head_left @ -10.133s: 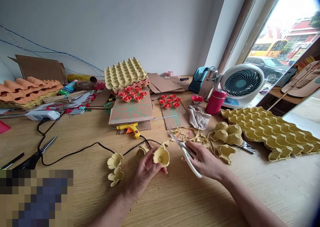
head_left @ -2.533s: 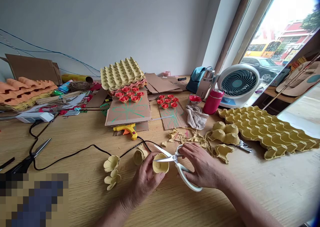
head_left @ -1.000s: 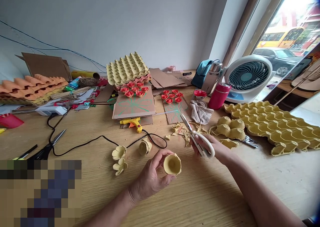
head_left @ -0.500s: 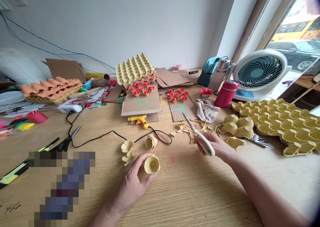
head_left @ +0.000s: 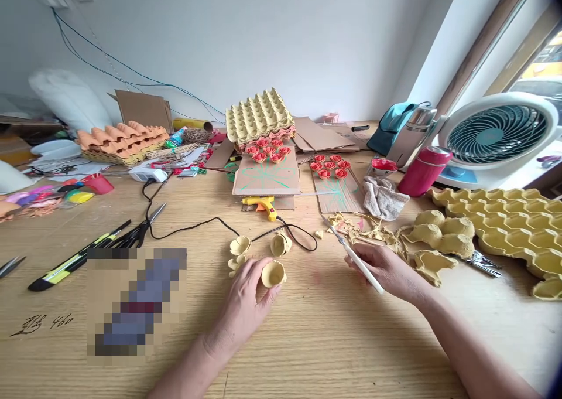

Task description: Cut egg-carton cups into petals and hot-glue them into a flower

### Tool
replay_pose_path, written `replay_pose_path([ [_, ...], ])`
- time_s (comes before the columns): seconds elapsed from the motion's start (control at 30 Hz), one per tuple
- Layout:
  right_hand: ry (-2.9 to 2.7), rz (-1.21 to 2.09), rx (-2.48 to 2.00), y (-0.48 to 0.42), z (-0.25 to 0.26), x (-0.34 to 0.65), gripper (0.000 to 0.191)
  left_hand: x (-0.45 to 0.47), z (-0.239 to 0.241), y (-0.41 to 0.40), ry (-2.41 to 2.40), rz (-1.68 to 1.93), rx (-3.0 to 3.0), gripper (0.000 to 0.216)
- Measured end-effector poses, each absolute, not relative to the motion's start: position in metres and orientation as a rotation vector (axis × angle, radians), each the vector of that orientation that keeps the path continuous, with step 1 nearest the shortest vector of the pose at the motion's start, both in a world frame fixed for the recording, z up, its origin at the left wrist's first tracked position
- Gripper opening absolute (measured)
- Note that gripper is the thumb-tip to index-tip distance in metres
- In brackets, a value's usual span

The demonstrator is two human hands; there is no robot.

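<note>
A wooden table (head_left: 333, 340) is filling the scene, cluttered with craft supplies. A yellow egg tray (head_left: 513, 223) is lying at the far right. The right hand (head_left: 389, 270) is resting right of centre, its fingers wrapped around white scissors (head_left: 351, 252) that are pointing far and left. The left hand (head_left: 243, 305) is gripping a small yellow cup (head_left: 273, 273) at centre, fingertips clamped on its side, just near of two cut flowers (head_left: 239, 246).

Pale yellow cup (head_left: 273, 273), white-handled scissors (head_left: 357, 259), red flask (head_left: 424, 171).
</note>
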State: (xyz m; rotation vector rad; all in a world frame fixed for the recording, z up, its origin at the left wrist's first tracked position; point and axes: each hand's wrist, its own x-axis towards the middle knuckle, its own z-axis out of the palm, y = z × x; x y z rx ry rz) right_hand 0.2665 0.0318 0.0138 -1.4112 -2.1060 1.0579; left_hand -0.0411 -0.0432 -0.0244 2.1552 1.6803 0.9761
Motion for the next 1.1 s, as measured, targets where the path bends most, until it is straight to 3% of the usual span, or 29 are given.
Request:
replay_pose_path([
  [0.47,-2.113,0.91,-1.428,0.03,0.017,0.266,0.038,-0.053,-0.01,-0.036,1.847,0.731,2.35,0.042],
  [0.73,-2.176,0.774,-1.446,0.031,0.011,0.268,0.042,-0.035,0.039,0.024,1.972,0.361,2.317,0.019],
  [0.97,-2.199,0.743,-1.422,0.031,0.012,0.269,0.041,-0.024,0.021,0.052,2.028,0.269,2.183,0.002],
  [1.1,-2.195,0.728,-1.447,0.032,0.011,0.269,0.041,-0.026,0.016,0.052,2.021,0.291,2.185,0.005],
])
